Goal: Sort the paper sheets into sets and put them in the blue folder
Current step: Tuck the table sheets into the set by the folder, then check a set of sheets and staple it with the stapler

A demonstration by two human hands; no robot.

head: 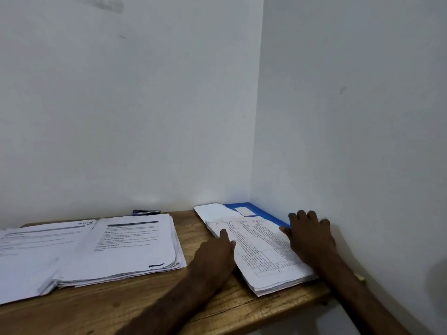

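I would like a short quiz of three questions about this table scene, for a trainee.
1. True or false: the right paper stack partly covers the blue folder.
2. The left hand touches that stack's: A. left edge B. far end C. top middle
3. Fill in: the right hand rests on the stack's side nearest the ____.
Key: 1 true; 2 A; 3 wall.
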